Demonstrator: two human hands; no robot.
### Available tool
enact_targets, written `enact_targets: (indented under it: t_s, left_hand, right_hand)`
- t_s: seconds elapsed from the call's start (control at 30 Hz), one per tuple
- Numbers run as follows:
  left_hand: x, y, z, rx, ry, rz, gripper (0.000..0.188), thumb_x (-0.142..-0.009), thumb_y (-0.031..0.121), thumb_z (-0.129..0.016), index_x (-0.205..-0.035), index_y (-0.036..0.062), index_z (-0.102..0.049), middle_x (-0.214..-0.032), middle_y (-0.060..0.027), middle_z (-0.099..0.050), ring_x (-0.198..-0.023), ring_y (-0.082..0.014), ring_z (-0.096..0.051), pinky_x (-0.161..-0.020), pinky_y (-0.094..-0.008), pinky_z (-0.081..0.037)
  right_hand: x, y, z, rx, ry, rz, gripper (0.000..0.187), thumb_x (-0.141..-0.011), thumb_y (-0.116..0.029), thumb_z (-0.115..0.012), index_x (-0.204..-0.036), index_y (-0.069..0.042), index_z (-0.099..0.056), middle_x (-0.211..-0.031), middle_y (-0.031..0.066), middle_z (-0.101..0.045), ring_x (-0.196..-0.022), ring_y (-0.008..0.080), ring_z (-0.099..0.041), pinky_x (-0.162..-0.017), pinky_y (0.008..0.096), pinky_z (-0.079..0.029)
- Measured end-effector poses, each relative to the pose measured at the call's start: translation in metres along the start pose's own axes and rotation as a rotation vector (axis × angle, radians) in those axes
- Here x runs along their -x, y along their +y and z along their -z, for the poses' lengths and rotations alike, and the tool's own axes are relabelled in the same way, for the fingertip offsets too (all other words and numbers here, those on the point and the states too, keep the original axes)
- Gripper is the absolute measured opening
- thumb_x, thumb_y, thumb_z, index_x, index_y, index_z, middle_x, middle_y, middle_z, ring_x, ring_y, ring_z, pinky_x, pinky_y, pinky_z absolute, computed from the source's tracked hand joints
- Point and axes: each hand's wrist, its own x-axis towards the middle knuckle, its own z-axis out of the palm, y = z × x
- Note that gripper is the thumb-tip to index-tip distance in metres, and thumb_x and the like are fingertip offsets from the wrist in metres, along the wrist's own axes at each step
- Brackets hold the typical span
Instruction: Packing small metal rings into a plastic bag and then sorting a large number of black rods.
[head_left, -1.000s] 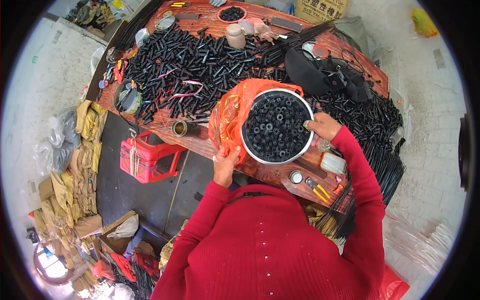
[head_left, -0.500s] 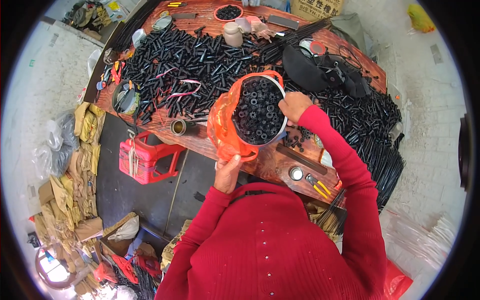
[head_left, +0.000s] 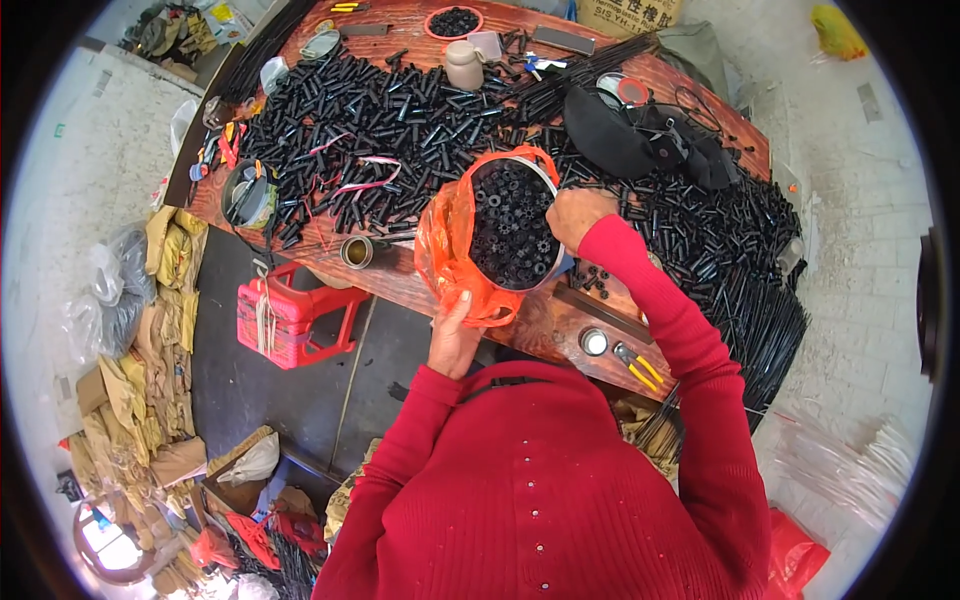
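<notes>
A round container with a pale rim [head_left: 537, 167] is full of small black ring-shaped and toothed parts [head_left: 512, 222]. It sits partly inside an orange plastic bag [head_left: 440, 245] over the front of the table. My right hand [head_left: 583, 217] is closed on the container's right rim. Below, my left hand [head_left: 455, 338] pinches the bag's lower edge, thumb up. Just right of the container, several loose black parts [head_left: 593, 281] lie on the wood. The container's underside is hidden.
Black tubular pieces [head_left: 370, 120] cover much of the table [head_left: 390, 275]. A metal cup [head_left: 356, 252], a small white-filled tin [head_left: 593, 342] and yellow-handled pliers [head_left: 637, 367] lie near its front edge. A black bag [head_left: 600, 135] lies beyond; a red stool [head_left: 290, 315] stands left.
The container and my right hand have shifted slightly left, and the black parts inside lie differently. My left hand has moved a little up. A hand-like shape at the table's far side is gone.
</notes>
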Motion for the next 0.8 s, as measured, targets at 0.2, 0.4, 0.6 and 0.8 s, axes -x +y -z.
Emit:
enact_targets:
  t_s: [0.2, 0.4, 0.6, 0.8]
  left_hand:
    - [-0.007, -0.012, 0.008, -0.316, 0.090, -0.070, 0.036, -0.093, 0.018, -0.062, -0.125, 0.0037, -0.053, -0.118, -0.0067, -0.062, -0.106, -0.0188, -0.061, -0.090, -0.0338, -0.052]
    - [-0.021, -0.006, 0.021, -0.302, 0.301, -0.298, 0.026, -0.096, 0.023, -0.058, -0.115, 0.0048, -0.061, -0.105, -0.0044, -0.066, -0.087, -0.0124, -0.064, -0.071, -0.0278, -0.053]
    - [-0.013, -0.003, -0.003, -0.220, 0.273, -0.380, 0.031, -0.098, 0.025, -0.055, -0.120, 0.0033, -0.058, -0.109, -0.0051, -0.064, -0.091, -0.0135, -0.063, -0.076, -0.0295, -0.053]
    - [-0.014, -0.001, 0.004, -0.162, 0.224, -0.366, 0.035, -0.098, 0.025, -0.055, -0.123, 0.0013, -0.056, -0.115, -0.0067, -0.061, -0.100, -0.0167, -0.062, -0.085, -0.0335, -0.053]
  right_hand:
    - [0.010, -0.027, 0.018, -0.050, 0.133, -0.134, 0.026, -0.084, -0.016, -0.052, -0.088, 0.006, -0.065, -0.077, 0.0236, -0.068, -0.076, 0.0371, -0.069, -0.069, 0.0455, -0.055]
    - [0.007, -0.035, 0.012, -0.133, 0.153, -0.158, 0.024, -0.084, -0.017, -0.056, -0.089, 0.006, -0.062, -0.079, 0.0207, -0.069, -0.077, 0.0338, -0.070, -0.068, 0.0414, -0.056]
    - [0.003, -0.037, 0.009, -0.078, 0.188, -0.197, 0.023, -0.085, -0.017, -0.056, -0.090, 0.005, -0.061, -0.076, 0.0210, -0.069, -0.073, 0.0347, -0.070, -0.065, 0.0430, -0.056]
    - [0.001, -0.030, 0.003, -0.099, 0.293, -0.138, 0.026, -0.085, -0.019, -0.053, -0.091, 0.006, -0.056, -0.069, 0.0235, -0.066, -0.067, 0.0383, -0.068, -0.062, 0.0460, -0.055]
